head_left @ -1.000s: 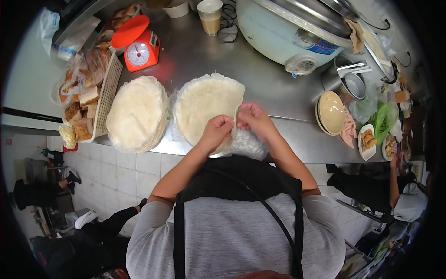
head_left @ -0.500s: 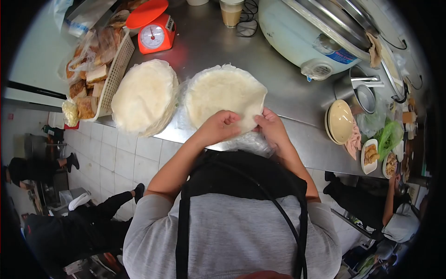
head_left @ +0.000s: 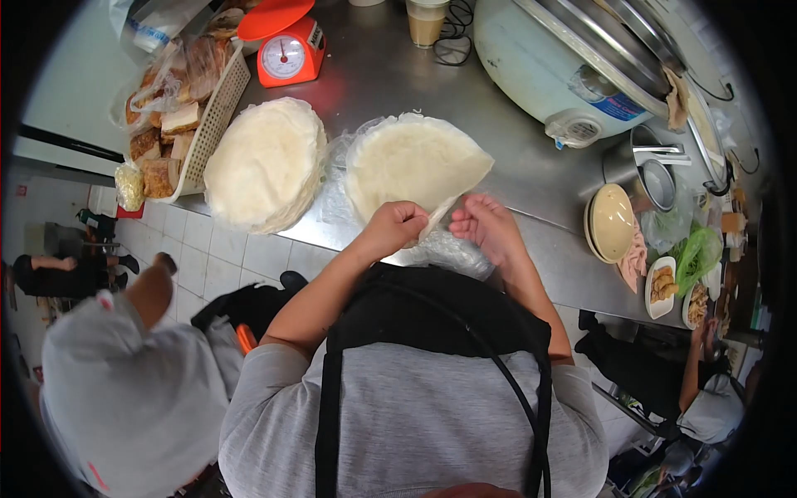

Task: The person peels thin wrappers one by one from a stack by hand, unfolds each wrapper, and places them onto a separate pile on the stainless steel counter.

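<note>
A pile of thin, pale, round spring roll wrappers (head_left: pixel 411 162) lies in front of me on clear plastic. My left hand (head_left: pixel 397 228) pinches the near edge of the top wrapper between thumb and fingers, and that edge is lifted and folded over. Just right of the fold, my right hand (head_left: pixel 488 226) has loosely curled fingers, spread apart, and nothing shows in it. Crumpled clear plastic wrap (head_left: pixel 452 255) sits under and between my hands. To the left stands a second, taller stack of wrappers (head_left: pixel 266 164).
Behind the left stack are an orange scale (head_left: pixel 290 56) and a basket (head_left: pixel 217 116) of browned blocks. A large rice cooker (head_left: pixel 540 75) stands back right, with bowls (head_left: pixel 612 222) and food dishes (head_left: pixel 662 288) along the right. A person (head_left: pixel 137 365) is close behind on the left.
The top wrapper's near right edge has been pulled up into a fold. My right hand has come off the edge and opened. A person in grey has come into view at left.
</note>
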The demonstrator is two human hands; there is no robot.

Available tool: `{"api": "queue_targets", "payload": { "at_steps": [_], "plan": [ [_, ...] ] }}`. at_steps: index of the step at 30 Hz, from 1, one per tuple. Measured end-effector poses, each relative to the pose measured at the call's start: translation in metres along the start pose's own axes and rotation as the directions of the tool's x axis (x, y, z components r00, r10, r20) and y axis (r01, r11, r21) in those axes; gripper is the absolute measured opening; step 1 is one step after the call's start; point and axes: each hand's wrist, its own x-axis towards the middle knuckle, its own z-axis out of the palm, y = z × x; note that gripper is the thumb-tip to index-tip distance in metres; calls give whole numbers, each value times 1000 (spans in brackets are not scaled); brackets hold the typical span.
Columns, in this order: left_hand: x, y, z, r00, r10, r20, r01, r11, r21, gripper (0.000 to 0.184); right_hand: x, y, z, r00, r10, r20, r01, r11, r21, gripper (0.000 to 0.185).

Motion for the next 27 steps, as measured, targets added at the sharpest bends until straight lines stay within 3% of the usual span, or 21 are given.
{"api": "queue_targets", "payload": {
  "at_steps": [2, 6, 15, 19, 27],
  "plan": [
    [2, 0, 3, 1000, -3, -6, 3, 1000, -18, 11, -1, 8, 4, 997, 79, -10, -79, 985, -155, 17],
    [4, -3, 10, 1000, 28, 5, -29, 999, 15, 9, 0, 13, 18, 997, 49, -57, -65, 951, -303, 11],
    [11, -1, 15, 1000, -15, 10, 15, 1000, -10, 11, 0, 22, 17, 998, -19, -55, 2, 955, -296, 13],
    [12, 0, 17, 999, -38, 25, 38, 999, 3, 11, -6, 26, 16, 985, -172, 4, 157, 889, -430, 13],
    [13, 2, 26, 980, 199, 3, -185, 907, 377, 11, -7, 34, 8, 967, -243, -79, 147, 782, -606, 10]
  ]
}}
